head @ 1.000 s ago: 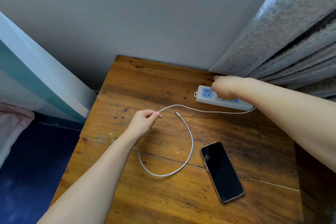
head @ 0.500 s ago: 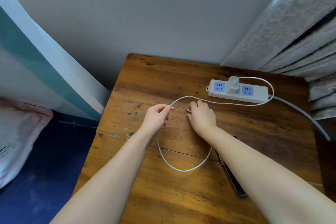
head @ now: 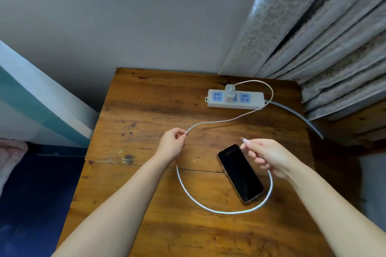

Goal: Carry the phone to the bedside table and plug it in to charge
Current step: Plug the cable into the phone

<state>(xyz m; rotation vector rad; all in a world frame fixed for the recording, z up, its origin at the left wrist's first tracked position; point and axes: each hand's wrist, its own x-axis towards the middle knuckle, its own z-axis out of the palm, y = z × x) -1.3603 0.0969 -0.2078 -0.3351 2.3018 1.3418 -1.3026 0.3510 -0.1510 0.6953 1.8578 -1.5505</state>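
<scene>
The phone [head: 240, 172] lies screen-up and dark on the wooden bedside table [head: 146, 115], right of centre. A white charging cable [head: 219, 210] runs from the white adapter [head: 229, 92], plugged into the power strip [head: 236, 99], and loops around the phone's near end. My left hand [head: 172, 142] pinches the cable mid-length, left of the phone. Just above the phone's far end, my right hand [head: 265, 155] holds the cable's free end, with the connector tip sticking out of the fingers. The connector is apart from the phone.
Grey patterned curtains [head: 313, 33] hang at the right behind the table. The strip's grey cord [head: 298, 117] trails off the right edge. A bed with white-and-teal headboard [head: 41, 106] and blue sheet [head: 31, 194] borders the left. A grey wall stands behind.
My right hand left the power strip, took the cable's free end from the table and lifted it right, above the phone. The adapter now sits plugged into the strip. My left hand keeps its pinch.
</scene>
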